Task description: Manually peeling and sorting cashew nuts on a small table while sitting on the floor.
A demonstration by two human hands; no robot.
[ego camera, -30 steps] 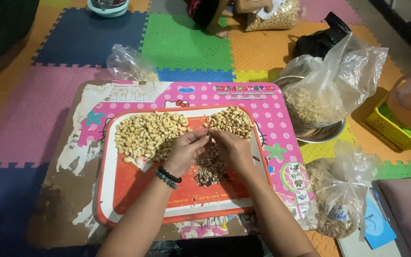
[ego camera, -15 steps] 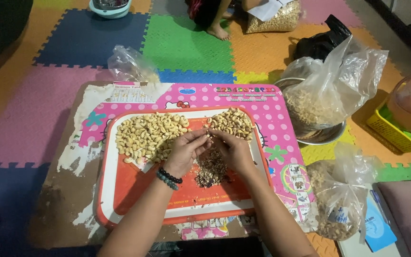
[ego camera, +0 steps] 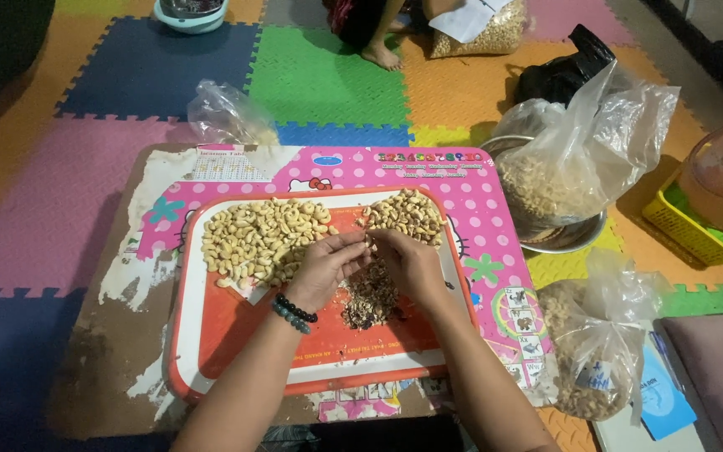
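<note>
Left hand (ego camera: 325, 268), right hand (ego camera: 407, 261) pinch one nut (ego camera: 367, 243) together, mid-tray (ego camera: 236, 335); keep fingertips over skins pile (ego camera: 370, 297), peeled heap (ego camera: 261, 234) stays clean at tray's far-left corner.

Bare forearms, no sleeves; left hand (ego camera: 326, 269) wears two bead bracelets (ego camera: 294, 311), black and dark green; right hand (ego camera: 412, 264) unadorned.

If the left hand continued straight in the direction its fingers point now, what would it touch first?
The left hand points up and right, toward the right hand. Their fingertips already seem to meet, so it would likely press the right hand's fingers first. Beyond lies the darker nut pile.
</note>
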